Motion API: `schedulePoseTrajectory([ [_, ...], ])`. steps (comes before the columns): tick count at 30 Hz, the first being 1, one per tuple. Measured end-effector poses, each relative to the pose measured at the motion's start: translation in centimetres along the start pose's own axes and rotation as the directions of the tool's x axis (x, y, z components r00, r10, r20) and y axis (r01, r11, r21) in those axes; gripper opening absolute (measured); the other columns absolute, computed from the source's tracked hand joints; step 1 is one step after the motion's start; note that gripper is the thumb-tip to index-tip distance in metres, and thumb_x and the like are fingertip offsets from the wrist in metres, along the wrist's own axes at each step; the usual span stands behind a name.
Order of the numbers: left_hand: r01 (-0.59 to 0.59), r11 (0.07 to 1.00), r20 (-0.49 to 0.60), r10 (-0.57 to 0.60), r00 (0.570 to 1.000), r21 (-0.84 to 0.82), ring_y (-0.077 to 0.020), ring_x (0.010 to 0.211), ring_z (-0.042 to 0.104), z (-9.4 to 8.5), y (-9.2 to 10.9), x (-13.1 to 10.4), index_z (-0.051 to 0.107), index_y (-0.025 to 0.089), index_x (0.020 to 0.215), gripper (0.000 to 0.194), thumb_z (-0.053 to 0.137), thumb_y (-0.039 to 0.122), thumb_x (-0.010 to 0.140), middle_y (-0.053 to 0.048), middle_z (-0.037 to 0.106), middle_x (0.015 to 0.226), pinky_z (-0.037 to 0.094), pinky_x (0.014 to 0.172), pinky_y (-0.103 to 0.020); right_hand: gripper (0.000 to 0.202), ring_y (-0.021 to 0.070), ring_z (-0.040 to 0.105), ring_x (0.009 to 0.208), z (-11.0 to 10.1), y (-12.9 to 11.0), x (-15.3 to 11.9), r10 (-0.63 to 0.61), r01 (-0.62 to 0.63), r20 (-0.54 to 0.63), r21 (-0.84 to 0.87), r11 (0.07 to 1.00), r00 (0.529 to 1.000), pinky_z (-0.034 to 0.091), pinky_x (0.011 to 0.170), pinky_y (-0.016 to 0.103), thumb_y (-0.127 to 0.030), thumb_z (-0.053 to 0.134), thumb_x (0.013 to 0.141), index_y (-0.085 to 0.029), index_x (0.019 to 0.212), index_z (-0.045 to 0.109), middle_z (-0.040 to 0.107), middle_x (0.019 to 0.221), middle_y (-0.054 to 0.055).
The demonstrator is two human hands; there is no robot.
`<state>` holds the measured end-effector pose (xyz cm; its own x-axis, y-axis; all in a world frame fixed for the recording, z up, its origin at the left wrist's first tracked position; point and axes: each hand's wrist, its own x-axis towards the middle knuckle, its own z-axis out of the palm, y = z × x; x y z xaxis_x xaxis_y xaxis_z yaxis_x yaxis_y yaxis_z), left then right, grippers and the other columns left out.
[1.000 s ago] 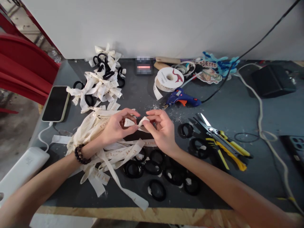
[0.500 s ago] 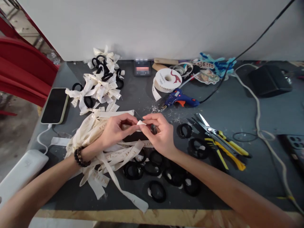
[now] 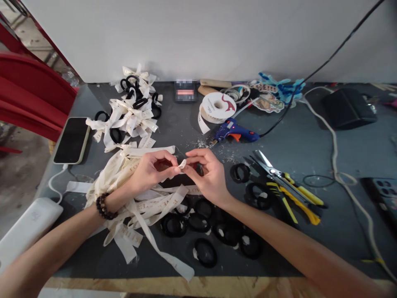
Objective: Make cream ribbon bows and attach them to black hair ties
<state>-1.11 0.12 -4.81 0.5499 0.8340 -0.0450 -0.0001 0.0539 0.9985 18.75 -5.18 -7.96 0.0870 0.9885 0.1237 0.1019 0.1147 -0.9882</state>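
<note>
Between their fingertips, my left hand [image 3: 156, 169] and my right hand [image 3: 208, 175] pinch a small folded piece of cream ribbon [image 3: 182, 164]. Both hands are closed on it, and a fine thread shows just above. Beneath my left hand lies a heap of cut cream ribbons [image 3: 108, 174] with gold lettering. Several black hair ties [image 3: 205, 251], some with white bits stuck to them, lie below and beside my right hand. A pile of finished-looking ribbon bows on black hair ties [image 3: 132, 114] sits farther back on the left. What my right palm covers is hidden.
Behind my hands are a ribbon spool [image 3: 218, 106] and a blue glue gun [image 3: 235, 130] with a black cord. Scissors [image 3: 276, 174] and a yellow-handled cutter [image 3: 283, 200] lie right. A phone [image 3: 72, 140] is cabled to a white power bank [image 3: 34, 229] at left.
The folded ribbon piece between my fingertips has turned and stands more upright. My fingers have shifted slightly, and the whole view has moved a little.
</note>
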Motion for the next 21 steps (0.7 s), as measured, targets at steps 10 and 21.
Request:
schedulePoseTrajectory([
  [10, 0.057, 0.996, -0.093, -0.051, 0.994, 0.072, -0.0113, 0.064, 0.053, 0.1, 0.3, 0.0, 0.071, 0.017, 0.092, 0.033, 0.076, 0.050, 0.096, -0.001, 0.063, 0.076, 0.042, 0.057, -0.024, 0.028, 0.0256, 0.074, 0.103, 0.1, -0.5, -0.1, -0.167, 0.164, -0.142, -0.037, 0.986, 0.976, 0.057, 0.097, 0.047, -0.042, 0.060, 0.106, -0.032, 0.132, 0.063, 0.078, 0.108, 0.006],
  [21, 0.104, 0.991, -0.052, -0.099, 0.994, 0.088, -0.0124, 0.068, 0.053, 0.3, 0.4, -0.1, 0.070, 0.017, 0.093, 0.030, 0.072, 0.046, 0.098, -0.002, 0.065, 0.080, 0.041, 0.059, -0.025, 0.078, 0.0360, 0.078, 0.097, -0.5, -12.3, -6.5, 0.033, -0.199, 0.438, 0.340, 0.919, 0.898, 0.063, 0.078, 0.052, -0.080, 0.052, 0.088, -0.056, 0.161, 0.043, 0.080, 0.099, 0.004],
])
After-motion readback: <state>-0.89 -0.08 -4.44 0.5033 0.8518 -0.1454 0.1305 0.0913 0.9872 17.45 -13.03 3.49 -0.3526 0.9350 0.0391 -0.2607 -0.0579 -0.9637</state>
